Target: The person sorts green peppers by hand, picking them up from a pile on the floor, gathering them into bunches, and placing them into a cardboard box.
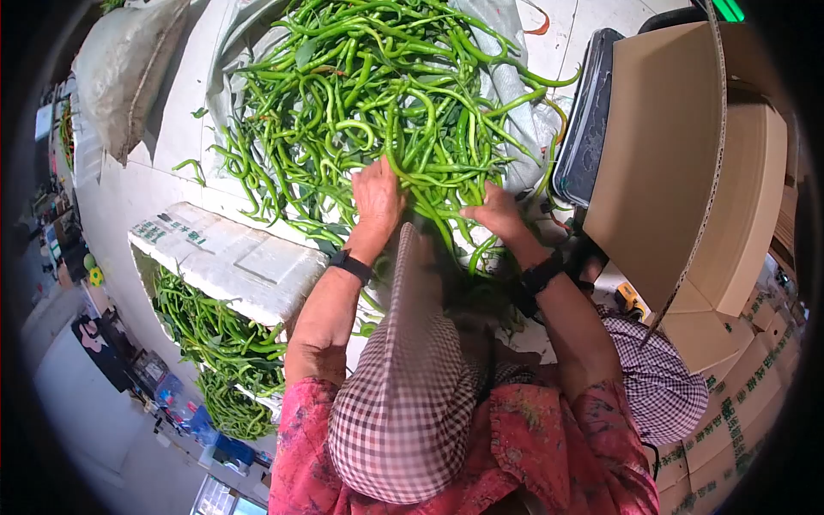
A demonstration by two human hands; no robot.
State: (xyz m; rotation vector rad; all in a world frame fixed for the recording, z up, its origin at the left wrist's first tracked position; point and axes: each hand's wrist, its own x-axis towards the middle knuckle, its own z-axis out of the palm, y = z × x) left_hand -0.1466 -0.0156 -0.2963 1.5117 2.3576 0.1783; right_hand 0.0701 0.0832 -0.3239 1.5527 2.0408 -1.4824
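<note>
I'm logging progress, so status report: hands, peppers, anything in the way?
Left hand, right hand: at near side of green peppers. Peppers heaped on pale sheeting. Checked fabric partly blocks view.

Left hand (378, 190): bare, back side turned upward, fingers bent and their tips hidden.
Right hand (496, 210): bare, lower than the left one; its thumb points toward the left hand, apart from the fingers.
Wrists: each wears a black, flat band.
Arms: both reach forward, bare below red, dark-patterned cloth sleeves (305, 446), inclining toward each other.
</note>
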